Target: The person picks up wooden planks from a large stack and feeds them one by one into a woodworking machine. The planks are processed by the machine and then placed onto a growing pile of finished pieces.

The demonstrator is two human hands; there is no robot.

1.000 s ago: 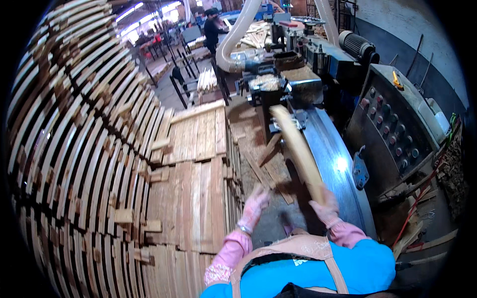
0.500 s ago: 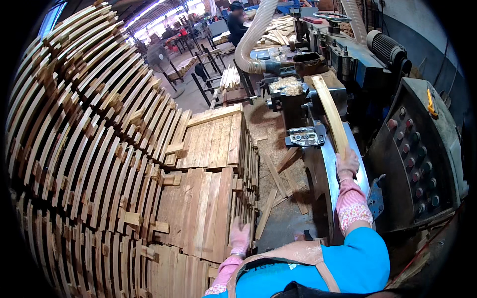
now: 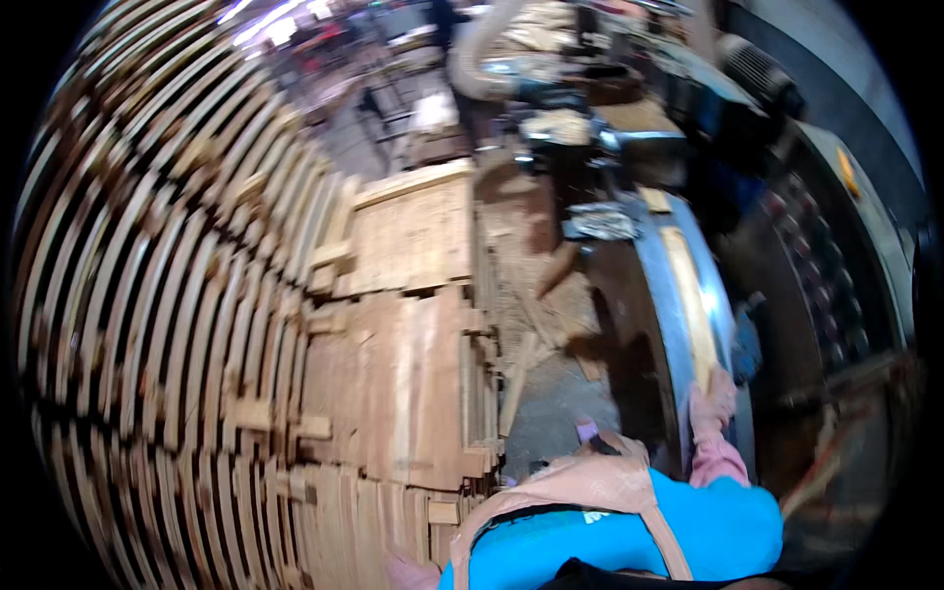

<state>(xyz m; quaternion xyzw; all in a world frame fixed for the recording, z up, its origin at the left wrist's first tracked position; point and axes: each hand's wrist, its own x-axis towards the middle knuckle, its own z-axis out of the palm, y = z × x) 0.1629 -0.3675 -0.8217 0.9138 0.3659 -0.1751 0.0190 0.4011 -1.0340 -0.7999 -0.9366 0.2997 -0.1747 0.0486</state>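
A pale wooden slat (image 3: 689, 295) lies lengthwise along the shiny metal bed (image 3: 657, 285) of the woodworking machine. My right hand (image 3: 714, 401) is closed around its near end. Farther up the bed, a short piece of light wood (image 3: 656, 201) shows just beyond the slat. My left hand (image 3: 411, 572) is low at the bottom edge, beside the stacked boards (image 3: 383, 383); it is blurred and partly cut off, so its fingers cannot be made out.
Tall stacks of wooden slats (image 3: 147, 324) fill the left side. Offcuts (image 3: 519, 385) and sawdust cover the floor beside the machine. A control panel (image 3: 821, 265) with several buttons stands at right. A ribbed hose (image 3: 474, 61) hangs at the back.
The view has shifted and blurred. My right hand has come nearer along the bed with the slat, whose far end is out of the machine. My left hand has dropped toward the bottom edge.
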